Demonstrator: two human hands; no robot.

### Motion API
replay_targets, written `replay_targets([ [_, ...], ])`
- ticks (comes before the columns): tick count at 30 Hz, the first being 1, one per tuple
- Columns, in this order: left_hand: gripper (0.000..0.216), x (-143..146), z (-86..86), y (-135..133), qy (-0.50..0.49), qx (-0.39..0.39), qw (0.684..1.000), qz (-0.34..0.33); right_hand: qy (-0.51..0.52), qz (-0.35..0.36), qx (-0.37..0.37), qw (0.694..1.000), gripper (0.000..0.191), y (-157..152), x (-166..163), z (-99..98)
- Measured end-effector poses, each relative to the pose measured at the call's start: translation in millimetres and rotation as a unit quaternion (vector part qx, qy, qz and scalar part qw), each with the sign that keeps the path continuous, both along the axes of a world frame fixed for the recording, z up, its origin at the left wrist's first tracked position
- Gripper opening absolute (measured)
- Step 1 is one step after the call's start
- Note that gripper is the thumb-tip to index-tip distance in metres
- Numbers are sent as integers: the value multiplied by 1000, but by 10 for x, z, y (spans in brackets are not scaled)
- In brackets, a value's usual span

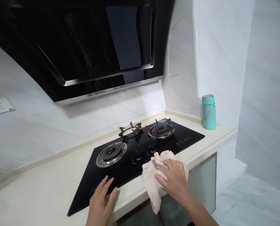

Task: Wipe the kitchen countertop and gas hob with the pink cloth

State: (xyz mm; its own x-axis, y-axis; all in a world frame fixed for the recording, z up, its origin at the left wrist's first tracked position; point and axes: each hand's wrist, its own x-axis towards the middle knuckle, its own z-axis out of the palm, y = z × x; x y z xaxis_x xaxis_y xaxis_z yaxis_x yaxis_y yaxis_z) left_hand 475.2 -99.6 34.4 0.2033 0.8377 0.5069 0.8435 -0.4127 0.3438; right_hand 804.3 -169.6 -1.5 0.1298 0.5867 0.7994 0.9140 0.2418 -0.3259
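Note:
My right hand is closed over a pale pink cloth at the front edge of the black gas stove. One end of the cloth hangs down past the counter's edge. Near the stove's front left part, my left hand has its fingers apart and holds nothing. The left burner is bare of its pan support. That pan support sits at the back of the glass between the burners. On the right burner another dark support rests. Two control knobs lie just beyond the cloth.
A black range hood slants low over the stove. On the counter's right end stands a turquoise flask. The pale countertop runs along the wall to the left, below a wall socket. Cabinet doors are under the counter.

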Motion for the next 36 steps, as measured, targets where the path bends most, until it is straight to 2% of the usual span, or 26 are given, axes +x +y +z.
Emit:
replay_targets([
  [3, 61, 159, -71, -74, 61, 19, 996, 65, -5, 10, 4, 1000, 18, -19, 10, -8],
  [5, 62, 164, -96, -77, 87, 17, 993, 84, -8, 10, 9, 1000, 18, -30, 19, -12],
  [11, 58, 88, -111, -102, 134, -1, 989, 54, -11, 15, 20, 1000, 20, -37, 20, -33],
  [17, 56, 105, -126, -88, 138, -3, 988, 71, -27, 4, 8, 1000, 22, -53, 23, -7],
  [26, 63, 183, -47, -128, 179, 1, 982, 67, -47, 3, -54, 997, 26, -112, 57, 57],
  [30, 60, 200, -38, -149, 188, 19, 980, 59, -60, -9, -37, 997, 29, -72, 98, -7],
  [36, 56, 83, -144, -58, 210, 28, 977, 35, -107, 25, -5, 994, 33, 2, 158, -95],
])
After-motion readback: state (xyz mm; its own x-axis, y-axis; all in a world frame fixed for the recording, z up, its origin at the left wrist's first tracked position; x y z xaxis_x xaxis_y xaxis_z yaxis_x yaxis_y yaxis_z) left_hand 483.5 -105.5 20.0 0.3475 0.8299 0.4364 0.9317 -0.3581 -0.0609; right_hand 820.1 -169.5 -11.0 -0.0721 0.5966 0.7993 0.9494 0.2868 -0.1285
